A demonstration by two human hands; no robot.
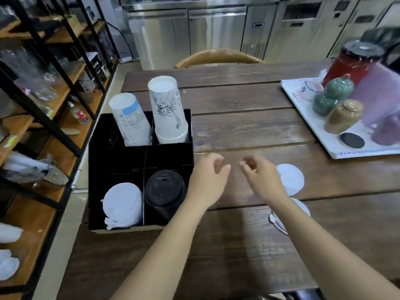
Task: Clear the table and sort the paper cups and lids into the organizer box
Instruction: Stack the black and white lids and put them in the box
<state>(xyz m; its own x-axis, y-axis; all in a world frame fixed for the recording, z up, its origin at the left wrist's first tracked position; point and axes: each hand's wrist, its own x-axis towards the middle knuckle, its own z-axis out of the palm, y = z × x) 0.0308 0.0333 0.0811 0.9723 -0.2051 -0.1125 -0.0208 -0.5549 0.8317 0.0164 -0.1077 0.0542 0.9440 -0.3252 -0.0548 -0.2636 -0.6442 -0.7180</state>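
A black organizer box [140,161] stands at the table's left edge. Its far compartments hold two upside-down stacks of paper cups, one with a blue mark [129,120] and a taller printed one [167,109]. The near compartments hold white lids [122,204] and black lids [164,190]. My left hand [208,180] hovers just right of the box, fingers apart, holding nothing. My right hand [262,178] is beside it, fingers loosely curled and empty. White lids [291,178] lie on the table behind my right wrist, another white lid [302,205] partly hidden by the forearm.
A white tray [320,135] at the right carries green and tan jars, a red container and a dark coaster. A wooden chair back [216,55] stands beyond the wooden table [249,126]. Shelves with glassware line the left side. Steel cabinets stand behind.
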